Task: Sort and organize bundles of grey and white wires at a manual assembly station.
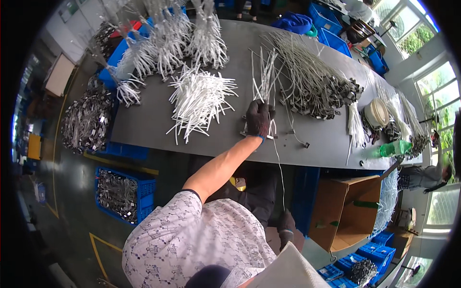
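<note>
My left hand [258, 118], in a dark knit glove, is closed at the near edge of the grey table [235, 45]. Its fingers press on a small bundle of thin cables [265, 77] fanning out beyond it, some with white tubes on them. From there a single thin cable [281, 175] runs down over the edge to my right hand [287, 223]. That gloved hand is low beside my leg, closed around the cable's lower part. A small dark fixture under my left hand is mostly hidden. Right of it lies a cable with a black connector [306, 145].
A loose heap of white tubes [199, 101] lies left of my hand. Cables with dark connectors [321, 91] spread to the right, near a tape roll [376, 113] and a green bottle [394, 148]. Below stand a cardboard box [331, 209] and a blue crate [145, 194].
</note>
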Motion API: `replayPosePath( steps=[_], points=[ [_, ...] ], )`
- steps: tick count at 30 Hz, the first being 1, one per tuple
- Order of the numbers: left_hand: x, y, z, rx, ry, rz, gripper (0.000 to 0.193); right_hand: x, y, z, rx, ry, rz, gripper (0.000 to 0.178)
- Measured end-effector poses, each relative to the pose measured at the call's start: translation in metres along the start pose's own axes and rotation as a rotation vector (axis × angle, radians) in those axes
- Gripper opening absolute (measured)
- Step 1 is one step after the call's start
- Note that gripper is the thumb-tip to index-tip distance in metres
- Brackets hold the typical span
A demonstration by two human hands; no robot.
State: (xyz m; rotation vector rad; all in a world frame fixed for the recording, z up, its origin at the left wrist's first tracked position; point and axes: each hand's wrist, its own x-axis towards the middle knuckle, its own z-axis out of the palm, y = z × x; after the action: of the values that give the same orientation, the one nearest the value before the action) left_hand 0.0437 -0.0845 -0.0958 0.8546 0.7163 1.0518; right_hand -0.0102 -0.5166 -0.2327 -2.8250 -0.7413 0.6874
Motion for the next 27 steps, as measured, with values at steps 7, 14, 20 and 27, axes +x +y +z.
replayPosePath(
  steps=[7, 14, 20, 27],
  points=[
    [-0.003, 0.006, -0.053, 0.246, -0.292, -0.107, 0.017, 0.004, -0.024, 0.015, 0.013, 0.112, -0.049, 0.024],
    [-0.044, -0.022, -0.053, 0.692, -0.517, 0.025, 0.032, 0.029, -0.006, 0.003, -0.098, -0.201, -0.156, 0.030],
    [-0.085, -0.029, -0.054, 0.532, -0.564, 0.019, 0.038, 0.070, -0.180, -0.100, 0.806, 0.317, -0.400, 0.040],
    [-0.124, -0.018, -0.078, 0.533, -0.594, 0.048, 0.027, 0.130, -0.190, -0.078, 1.210, 0.321, -0.136, 0.069]
  ],
)
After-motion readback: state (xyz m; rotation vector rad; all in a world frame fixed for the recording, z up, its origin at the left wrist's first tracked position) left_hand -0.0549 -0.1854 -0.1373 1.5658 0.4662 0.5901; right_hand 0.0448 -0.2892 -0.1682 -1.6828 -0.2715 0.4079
